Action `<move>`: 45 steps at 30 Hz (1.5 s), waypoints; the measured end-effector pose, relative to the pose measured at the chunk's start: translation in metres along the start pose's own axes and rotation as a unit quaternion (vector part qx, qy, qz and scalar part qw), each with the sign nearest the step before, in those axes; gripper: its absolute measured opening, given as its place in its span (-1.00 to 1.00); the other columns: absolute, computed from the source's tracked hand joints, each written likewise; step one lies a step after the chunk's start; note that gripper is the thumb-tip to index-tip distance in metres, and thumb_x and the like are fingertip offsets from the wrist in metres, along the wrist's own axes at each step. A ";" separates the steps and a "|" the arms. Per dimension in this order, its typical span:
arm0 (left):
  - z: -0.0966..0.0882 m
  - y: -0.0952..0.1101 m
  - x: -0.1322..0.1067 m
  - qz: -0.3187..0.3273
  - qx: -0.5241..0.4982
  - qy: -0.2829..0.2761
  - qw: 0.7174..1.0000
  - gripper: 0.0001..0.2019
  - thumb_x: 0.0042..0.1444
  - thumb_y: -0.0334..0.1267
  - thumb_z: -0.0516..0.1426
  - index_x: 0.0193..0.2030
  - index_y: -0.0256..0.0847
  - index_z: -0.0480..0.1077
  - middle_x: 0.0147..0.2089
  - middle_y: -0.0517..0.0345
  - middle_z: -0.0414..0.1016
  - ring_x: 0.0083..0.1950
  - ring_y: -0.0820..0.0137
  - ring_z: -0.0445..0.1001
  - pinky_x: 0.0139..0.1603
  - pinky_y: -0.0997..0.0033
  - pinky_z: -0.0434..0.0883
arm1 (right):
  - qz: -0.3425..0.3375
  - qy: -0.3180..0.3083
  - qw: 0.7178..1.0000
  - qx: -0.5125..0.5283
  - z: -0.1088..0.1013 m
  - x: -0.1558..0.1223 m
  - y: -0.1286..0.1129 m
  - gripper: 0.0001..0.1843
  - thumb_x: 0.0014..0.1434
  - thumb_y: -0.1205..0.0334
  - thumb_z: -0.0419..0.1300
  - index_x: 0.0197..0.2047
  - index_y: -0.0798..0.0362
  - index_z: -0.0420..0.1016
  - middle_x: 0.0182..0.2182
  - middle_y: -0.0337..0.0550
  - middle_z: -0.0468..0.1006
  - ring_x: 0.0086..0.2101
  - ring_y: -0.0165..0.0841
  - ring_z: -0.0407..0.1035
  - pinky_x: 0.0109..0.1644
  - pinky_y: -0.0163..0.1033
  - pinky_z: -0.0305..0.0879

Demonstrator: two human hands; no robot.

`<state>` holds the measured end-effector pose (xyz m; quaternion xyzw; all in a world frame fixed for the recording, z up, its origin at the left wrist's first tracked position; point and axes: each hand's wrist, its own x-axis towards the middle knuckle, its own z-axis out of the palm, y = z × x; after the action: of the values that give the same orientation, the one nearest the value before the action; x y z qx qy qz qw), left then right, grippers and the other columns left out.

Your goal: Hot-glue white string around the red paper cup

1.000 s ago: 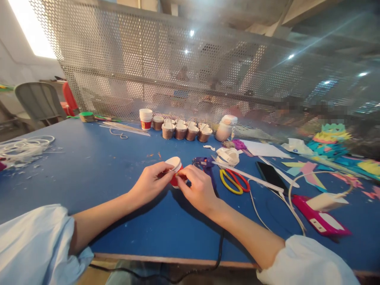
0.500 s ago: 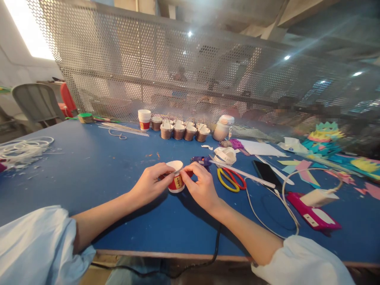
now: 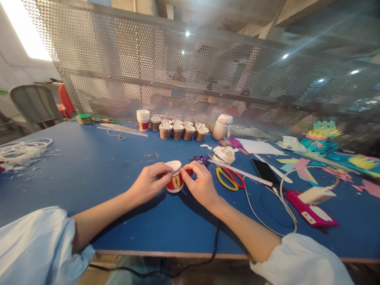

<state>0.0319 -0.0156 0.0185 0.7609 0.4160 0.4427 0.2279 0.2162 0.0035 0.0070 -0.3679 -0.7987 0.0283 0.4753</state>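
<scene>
A small red and white paper cup (image 3: pixel 175 183) with a gold label stands upright on the blue table in front of me. My left hand (image 3: pixel 152 180) is closed on its left side, thumb and fingers at the rim. Opposite, my right hand (image 3: pixel 200 184) has thumb and forefinger pinched at the right edge of the rim. Just behind the right hand lies a dark blue glue gun (image 3: pixel 200 160) with a long clear glue stick (image 3: pixel 243 173). Yellow and red handled scissors (image 3: pixel 230 179) rest right of that hand.
Several brown-wrapped cups (image 3: pixel 177 131) and a stack of paper cups (image 3: pixel 143 120) line the back. A white tape roll (image 3: pixel 224 155), phone (image 3: pixel 266 173), pink power strip (image 3: pixel 311 209) and looped cable are at right. Tangled white strips (image 3: pixel 25 152) lie far left.
My right fingertips have shifted slightly away from the cup's front, and its label shows more fully. The left hand keeps its grip. The whole view has moved a little.
</scene>
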 end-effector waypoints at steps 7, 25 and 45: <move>-0.004 0.005 0.001 -0.042 -0.032 -0.019 0.998 -0.72 0.14 -0.16 0.04 -0.41 -0.28 0.48 -0.43 0.16 0.46 -0.39 0.45 0.34 -0.34 0.51 0.28 | 0.003 -0.004 1.000 -0.001 -0.001 -0.001 0.001 -0.84 0.23 0.27 0.12 -0.41 0.03 0.39 -0.48 -0.22 0.46 -0.40 -0.36 0.34 -0.27 -0.23 0.24; -0.008 0.001 0.003 -0.030 -0.044 -0.037 0.998 -0.74 0.14 -0.19 0.07 -0.36 -0.29 0.53 -0.40 0.12 0.47 -0.35 0.43 0.39 -0.32 0.50 0.30 | -0.020 0.009 1.000 -0.007 -0.001 -0.001 0.001 -0.86 0.23 0.30 0.14 -0.39 0.02 0.38 -0.47 -0.22 0.47 -0.40 -0.36 0.34 -0.24 -0.22 0.25; -0.009 0.002 0.004 -0.067 -0.076 -0.066 0.993 -0.74 0.09 -0.13 0.14 -0.33 -0.30 0.53 -0.41 0.16 0.41 -0.45 0.50 0.35 -0.43 0.54 0.32 | -0.079 0.005 0.997 -0.014 -0.004 -0.001 -0.001 -0.86 0.27 0.28 0.12 -0.34 0.01 0.41 -0.42 -0.19 0.53 -0.36 -0.34 0.38 -0.23 -0.17 0.22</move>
<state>0.0261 -0.0141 0.0263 0.7395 0.4148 0.4056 0.3413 0.2190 0.0009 0.0083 -0.3103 -0.8233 -0.0221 0.4747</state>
